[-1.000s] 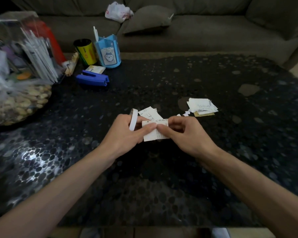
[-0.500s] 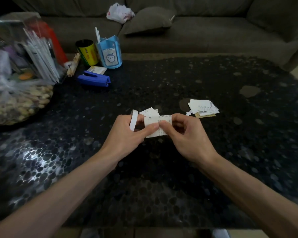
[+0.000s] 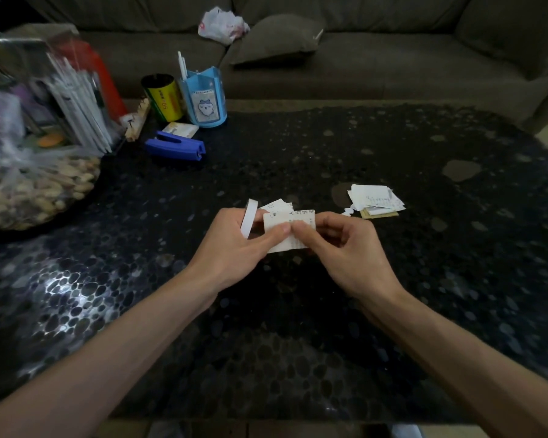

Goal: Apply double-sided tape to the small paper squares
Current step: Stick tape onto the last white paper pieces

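Both hands hold one paper square just above the tabletop, left of the pile of paper pieces and nearer the person. The left hand curls round the square's left edge with its thumb flat on the face. It also carries the tape, a white band standing up by its fingers. The right hand pinches the right edge between thumb and bent fingers.

The thumb tips meet on the paper, so the step looks like pressing a strip down, though the strip itself is too small to make out. The next move likely calls for a firm rub, then parting the tape cleanly without creasing the square.

Counted: two hands, one tape, one square in hand, a second piece showing behind it, and one pile whose sheets cannot be counted. One stapler lies far left of the pile.
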Available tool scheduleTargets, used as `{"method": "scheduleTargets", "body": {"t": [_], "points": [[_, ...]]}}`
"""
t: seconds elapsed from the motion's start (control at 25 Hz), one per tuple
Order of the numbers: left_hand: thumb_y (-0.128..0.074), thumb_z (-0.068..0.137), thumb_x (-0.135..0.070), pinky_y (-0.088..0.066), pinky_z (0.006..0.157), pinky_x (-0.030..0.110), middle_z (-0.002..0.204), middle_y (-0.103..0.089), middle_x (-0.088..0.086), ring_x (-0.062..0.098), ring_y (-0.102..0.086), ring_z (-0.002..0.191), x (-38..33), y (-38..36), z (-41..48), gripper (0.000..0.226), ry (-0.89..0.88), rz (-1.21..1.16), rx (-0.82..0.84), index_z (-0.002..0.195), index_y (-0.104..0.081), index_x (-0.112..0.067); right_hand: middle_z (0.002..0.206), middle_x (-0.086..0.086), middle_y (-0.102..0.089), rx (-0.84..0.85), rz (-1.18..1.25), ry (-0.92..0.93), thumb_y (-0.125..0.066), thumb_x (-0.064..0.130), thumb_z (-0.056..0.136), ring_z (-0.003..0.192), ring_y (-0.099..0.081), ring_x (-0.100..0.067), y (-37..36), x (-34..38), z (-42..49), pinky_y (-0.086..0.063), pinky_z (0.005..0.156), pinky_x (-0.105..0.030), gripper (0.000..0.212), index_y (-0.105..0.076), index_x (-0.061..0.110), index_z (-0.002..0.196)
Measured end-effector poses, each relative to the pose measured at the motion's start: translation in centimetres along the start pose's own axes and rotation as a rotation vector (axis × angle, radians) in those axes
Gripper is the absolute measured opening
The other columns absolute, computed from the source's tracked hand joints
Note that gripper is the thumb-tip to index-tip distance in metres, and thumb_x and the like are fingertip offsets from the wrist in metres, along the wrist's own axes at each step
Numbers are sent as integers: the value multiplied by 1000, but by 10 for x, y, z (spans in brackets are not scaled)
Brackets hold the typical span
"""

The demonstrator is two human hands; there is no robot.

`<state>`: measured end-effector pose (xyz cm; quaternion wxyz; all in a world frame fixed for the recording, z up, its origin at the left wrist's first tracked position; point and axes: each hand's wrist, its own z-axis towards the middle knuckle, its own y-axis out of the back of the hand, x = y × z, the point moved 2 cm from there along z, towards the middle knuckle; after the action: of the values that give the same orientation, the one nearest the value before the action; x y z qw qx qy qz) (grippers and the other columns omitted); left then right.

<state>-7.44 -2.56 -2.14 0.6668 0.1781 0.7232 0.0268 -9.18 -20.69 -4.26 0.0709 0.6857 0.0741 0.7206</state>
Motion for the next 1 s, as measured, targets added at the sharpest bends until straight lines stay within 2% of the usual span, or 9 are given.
{"method": "scheduleTargets", "body": {"t": [0.12, 0.2, 0.32, 0.48, 0.64, 0.72, 0.8, 0.88, 1.0], "points": [[-73, 94, -34, -54, 60, 17, 82, -78, -12, 5, -71, 69, 1, 1, 1, 7, 8, -3, -11, 97, -78, -35, 107, 10, -80, 32, 10, -25, -71, 24, 99, 103, -75, -6, 1, 0, 3, -60, 98, -38, 15, -78, 20, 112], [-73, 94, -34, -48, 56, 11, 74, -75, -14, -3, -65, 60, 2, 0, 1, 10, 10, -2, -4, 102, -79, -32, 107, 10, -80, 6, 0, -4, -70, 23, 100, 103, -75, -5, -1, -1, 3, -60, 98, -38, 16, -78, 20, 114], [-73, 95, -32, -47, 58, 10, 78, -76, -17, -5, -66, 62, 3, 1, 2, 14, 7, 19, -14, 107, -78, -31, 106, 12, -80, -9, 32, -30, -73, 25, 98, 102, -75, -3, -1, -3, 1, -60, 94, -31, 18, -78, 20, 115], [-72, 95, -35, -55, 57, 29, 88, -79, -7, 11, -68, 62, 4, -1, 2, 13, -7, 9, -35, 106, -77, -30, 91, 8, -81, 2, -2, -49, -74, 24, 97, 88, -77, -6, -1, -2, 2, -61, 79, -22, 16, -79, 21, 111], [-73, 93, -38, -56, 61, 29, 92, -80, -7, 16, -69, 69, 6, -1, 3, 8, -24, 45, -4, 100, -76, -40, 97, 9, -81, -30, 22, -21, -76, 26, 95, 93, -77, -6, 0, -1, 3, -61, 84, -25, 19, -79, 19, 112], [-74, 92, -38, -57, 67, 30, 88, -79, -8, 10, -72, 73, 7, 1, 4, 10, -33, 96, 15, 100, -79, -36, 99, 9, -81, -16, 29, -31, -76, 28, 95, 95, -77, -6, 2, -2, 4, -59, 87, -27, 14, -80, 20, 107], [-74, 93, -37, -52, 65, 27, 81, -78, -5, 7, -65, 65, 8, -2, 3, 14, -19, 98, 54, 102, -81, -28, 93, 8, -81, -13, -8, -29, -74, 27, 98, 91, -77, -7, 4, -2, 5, -59, 85, -30, 8, -79, 21, 95], [-74, 92, -38, -49, 60, 22, 71, -74, -6, 6, -59, 58, 7, -3, 1, 15, 27, 50, 45, 102, -80, -29, 89, 7, -80, -10, -45, -38, -72, 27, 99, 87, -76, -7, 3, -1, 6, -59, 82, -31, 11, -79, 23, 91], [-75, 92, -38, -53, 64, 27, 78, -77, 2, 15, -62, 62, 8, 1, 3, 12, 59, -7, -25, 98, -81, -30, 95, 7, -81, 10, 18, -82, -73, 28, 98, 90, -77, -7, 2, -1, 4, -59, 79, -24, 11, -80, 21, 102]]}}
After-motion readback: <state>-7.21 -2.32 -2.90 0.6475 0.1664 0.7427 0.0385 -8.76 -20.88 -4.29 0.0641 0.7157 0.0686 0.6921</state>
